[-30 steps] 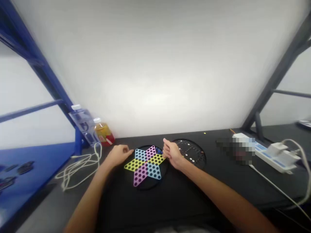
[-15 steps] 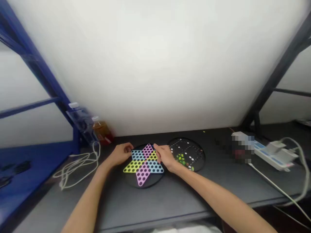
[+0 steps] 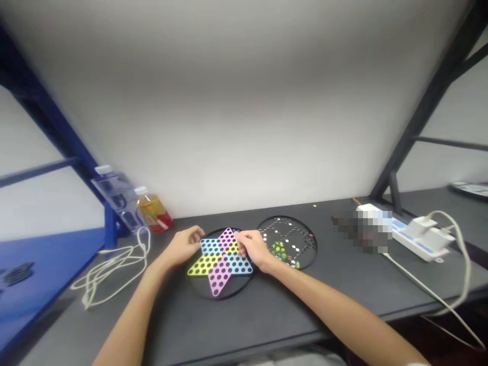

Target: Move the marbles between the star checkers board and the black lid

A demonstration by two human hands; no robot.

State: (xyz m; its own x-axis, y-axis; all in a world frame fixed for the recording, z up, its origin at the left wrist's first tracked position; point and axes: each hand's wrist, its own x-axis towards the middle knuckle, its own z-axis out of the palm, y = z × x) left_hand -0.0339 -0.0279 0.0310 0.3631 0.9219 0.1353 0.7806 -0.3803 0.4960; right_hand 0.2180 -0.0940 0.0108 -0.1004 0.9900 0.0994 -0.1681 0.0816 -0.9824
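The person's left hand [image 3: 183, 245] is curving loosely, not gripping, beside the star-shaped Chinese checkers board [image 3: 220, 277], which is lying on a round black disc [image 3: 221, 296]. The right hand [image 3: 253, 249] is resting on its right side, seemingly steadying it; whether it is grasping, the view cannot tell. A second round board [image 3: 301, 254] is holding green marbles [image 3: 279, 249] nearby.

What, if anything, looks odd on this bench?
A pixelated patch hides whatever sits beside the white power strip, so that item cannot be identified. Also, the green pieces bunch together on the black round board rather than spreading across it.
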